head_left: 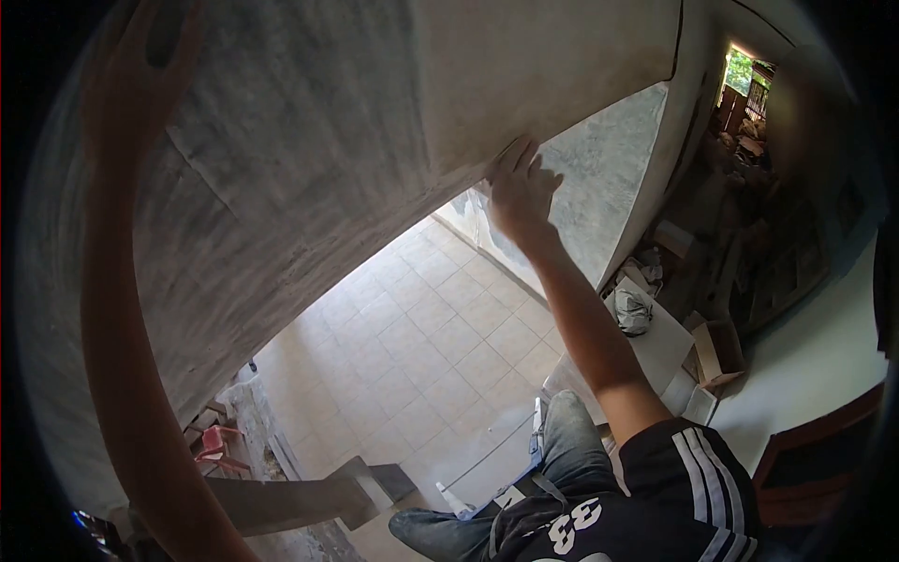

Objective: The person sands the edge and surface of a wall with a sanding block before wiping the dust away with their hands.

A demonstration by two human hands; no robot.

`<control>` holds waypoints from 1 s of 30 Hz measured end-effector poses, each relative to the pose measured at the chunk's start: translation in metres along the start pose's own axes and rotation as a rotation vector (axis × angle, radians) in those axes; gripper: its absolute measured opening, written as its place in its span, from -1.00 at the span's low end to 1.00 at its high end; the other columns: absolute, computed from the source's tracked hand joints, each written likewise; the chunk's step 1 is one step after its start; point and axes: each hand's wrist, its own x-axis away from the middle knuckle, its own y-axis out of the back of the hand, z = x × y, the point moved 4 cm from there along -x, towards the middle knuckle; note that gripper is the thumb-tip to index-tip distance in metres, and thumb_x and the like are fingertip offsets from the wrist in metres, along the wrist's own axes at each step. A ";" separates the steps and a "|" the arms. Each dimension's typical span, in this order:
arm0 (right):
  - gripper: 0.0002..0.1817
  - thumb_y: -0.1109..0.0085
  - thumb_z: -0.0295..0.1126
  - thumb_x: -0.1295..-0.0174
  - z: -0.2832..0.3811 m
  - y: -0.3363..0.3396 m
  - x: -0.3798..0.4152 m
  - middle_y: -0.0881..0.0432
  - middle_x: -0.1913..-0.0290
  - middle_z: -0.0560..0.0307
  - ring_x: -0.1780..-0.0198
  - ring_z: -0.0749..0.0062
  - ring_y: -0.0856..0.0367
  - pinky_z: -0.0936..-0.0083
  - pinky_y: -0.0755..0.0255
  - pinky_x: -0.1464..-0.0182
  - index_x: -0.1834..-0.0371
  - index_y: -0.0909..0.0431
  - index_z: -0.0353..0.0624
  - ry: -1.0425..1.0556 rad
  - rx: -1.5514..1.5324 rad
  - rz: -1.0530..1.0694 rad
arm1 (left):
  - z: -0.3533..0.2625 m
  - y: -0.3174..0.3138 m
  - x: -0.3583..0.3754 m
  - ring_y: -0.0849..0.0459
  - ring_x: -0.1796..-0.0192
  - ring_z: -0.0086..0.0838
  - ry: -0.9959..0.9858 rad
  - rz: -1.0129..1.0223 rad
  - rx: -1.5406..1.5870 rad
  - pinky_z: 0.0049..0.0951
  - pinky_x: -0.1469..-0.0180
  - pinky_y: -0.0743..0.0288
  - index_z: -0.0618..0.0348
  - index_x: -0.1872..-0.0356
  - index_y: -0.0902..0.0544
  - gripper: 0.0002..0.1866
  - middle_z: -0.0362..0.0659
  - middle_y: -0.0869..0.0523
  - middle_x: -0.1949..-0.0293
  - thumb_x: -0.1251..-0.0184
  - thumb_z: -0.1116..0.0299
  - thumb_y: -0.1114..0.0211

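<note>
A large grey, streaky plastered surface [309,103] slants across the upper left, its lower edge running diagonally over the floor. At this edge is my right hand [524,197], its fingertips pressed to the corner and its other fingers bent. Whatever lies under those fingers, if anything, is too small to make out. My left hand [140,75] is raised at the top left against the same surface, dim and partly cut off by the frame. A gap shows between its thumb and fingers, and I see nothing held there.
Tiled floor [403,328] lies well below. A white table [655,347] carries a plastic bag [633,311], with an open cardboard box [719,354] beside it. A metal beam [290,501] crosses low left, near a red plastic chair [217,445]. Clutter fills the dark passage at right.
</note>
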 end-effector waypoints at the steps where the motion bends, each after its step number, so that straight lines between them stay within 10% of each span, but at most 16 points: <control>1: -0.16 -0.13 -0.23 -0.23 -0.002 -0.005 -0.003 -0.17 -0.40 -0.55 -0.37 -0.22 -0.33 -0.48 -0.27 -0.12 -0.41 0.00 -0.60 -0.049 0.023 -0.001 | -0.004 0.001 -0.001 -0.54 0.02 -0.13 -0.014 -0.003 -0.017 -0.10 0.02 -0.43 0.03 0.07 -0.58 -0.63 -0.05 -0.54 0.04 -0.14 0.13 -0.35; 8: -0.14 -0.16 -0.26 -0.21 0.003 0.009 0.000 -0.14 -0.40 -0.57 -0.43 -0.19 -0.26 -0.45 -0.23 -0.19 -0.38 0.03 -0.69 -0.020 -0.102 0.033 | -0.003 -0.001 -0.005 -0.51 0.06 -0.13 -0.078 -0.044 0.031 -0.04 0.08 -0.39 0.06 0.08 -0.56 -0.58 -0.04 -0.50 0.09 -0.03 0.15 -0.37; 9: -0.32 -0.23 -0.25 -0.09 0.004 0.012 0.001 -0.49 -0.15 -0.51 -0.17 -0.10 -0.55 -0.40 -0.38 -0.01 -0.18 -0.38 -0.60 -0.021 0.019 -0.246 | -0.003 0.000 -0.004 -0.51 0.06 -0.13 -0.075 -0.033 0.023 -0.04 0.08 -0.39 0.06 0.08 -0.56 -0.57 -0.04 -0.50 0.09 -0.02 0.15 -0.37; 12: -0.15 -0.15 -0.31 -0.20 0.029 -0.001 0.008 -0.16 -0.39 -0.58 -0.42 -0.23 -0.26 -0.43 -0.23 -0.20 -0.40 0.04 -0.64 -0.024 -0.002 0.032 | -0.002 0.001 -0.007 -0.51 0.06 -0.12 -0.062 -0.040 -0.006 -0.04 0.09 -0.40 0.06 0.07 -0.56 -0.56 -0.04 -0.50 0.10 -0.01 0.15 -0.37; 16: -0.16 -0.10 -0.33 -0.21 0.014 0.010 0.008 -0.14 -0.38 -0.61 -0.36 -0.27 -0.32 -0.41 -0.22 -0.22 -0.41 0.10 -0.65 0.048 -0.046 0.064 | -0.002 -0.002 -0.002 -0.50 0.08 -0.13 -0.045 -0.017 0.001 -0.05 0.09 -0.40 0.06 0.10 -0.55 -0.59 -0.05 -0.48 0.12 -0.01 0.14 -0.35; 17: -0.22 -0.24 -0.37 -0.07 0.012 0.017 0.010 -0.37 -0.22 -0.60 -0.10 -0.15 -0.59 -0.38 -0.41 -0.03 -0.30 -0.18 -0.64 0.087 -0.021 -0.155 | -0.001 -0.002 -0.002 -0.50 0.09 -0.14 -0.036 -0.018 -0.002 -0.05 0.09 -0.40 0.06 0.11 -0.55 -0.59 -0.06 -0.47 0.13 -0.01 0.14 -0.35; 20: -0.22 -0.17 -0.40 -0.15 0.018 0.024 0.014 -0.21 -0.32 -0.65 -0.10 -0.28 -0.56 -0.39 -0.35 -0.10 -0.37 -0.07 -0.62 0.060 -0.110 0.070 | -0.027 0.021 -0.014 -0.51 -0.18 -0.08 0.188 0.155 -0.064 -0.19 -0.20 -0.40 0.21 0.03 -0.56 -0.67 -0.03 -0.54 -0.09 -0.17 0.40 -0.29; 30: -0.25 0.02 -0.18 -0.42 -0.017 -0.021 0.017 -0.12 -0.35 -0.47 -0.21 -0.28 -0.42 0.02 -0.30 -0.27 -0.54 0.10 -0.25 -0.245 -1.097 0.095 | 0.003 -0.001 0.001 -0.60 -0.17 -0.16 0.087 0.043 -0.060 -0.20 -0.18 -0.48 -0.06 -0.11 -0.63 -0.62 -0.11 -0.63 -0.13 -0.29 0.14 -0.33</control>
